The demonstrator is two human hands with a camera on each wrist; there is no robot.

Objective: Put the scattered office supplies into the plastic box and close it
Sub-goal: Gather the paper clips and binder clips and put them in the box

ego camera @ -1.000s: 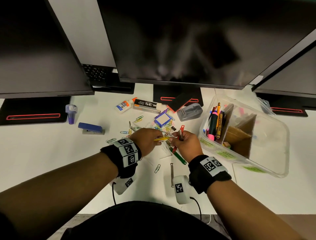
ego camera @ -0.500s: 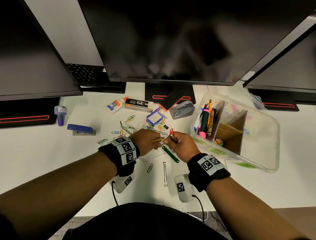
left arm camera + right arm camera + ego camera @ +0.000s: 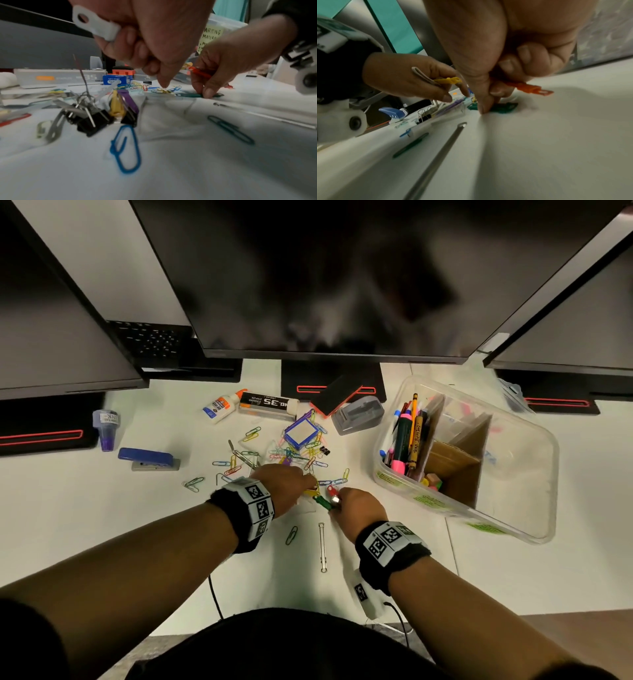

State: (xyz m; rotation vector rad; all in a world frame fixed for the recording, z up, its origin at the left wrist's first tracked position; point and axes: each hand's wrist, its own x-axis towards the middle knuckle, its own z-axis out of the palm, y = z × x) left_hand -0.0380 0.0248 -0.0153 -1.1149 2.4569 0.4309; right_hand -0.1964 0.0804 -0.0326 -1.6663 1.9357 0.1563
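Note:
The clear plastic box [image 3: 513,508] stands open at the right, with pens and cardboard dividers inside. My left hand [image 3: 310,487] grips a yellow plastic fastener [image 3: 448,80] and a white one [image 3: 96,27]; its index finger points down at yellow paper clips [image 3: 163,90]. Beside it, my right hand [image 3: 334,505] holds a red fastener [image 3: 529,88] in its curled fingers. Its thumb and forefinger pinch a green fastener [image 3: 501,108] that lies on the desk. Coloured paper clips [image 3: 308,453] lie scattered behind both hands.
A blue stapler [image 3: 149,459], purple bottle [image 3: 107,428], glue bottle [image 3: 222,405], staples box [image 3: 270,404], blue clip box [image 3: 301,433] and grey dispenser [image 3: 358,416] lie on the white desk. Black binder clips [image 3: 92,121] and a metal bar [image 3: 322,546] lie near my hands. Monitors overhang the back.
Both hands have dropped from above the desk down to its surface. The right thumb and forefinger now pinch the green fastener, which lay free before.

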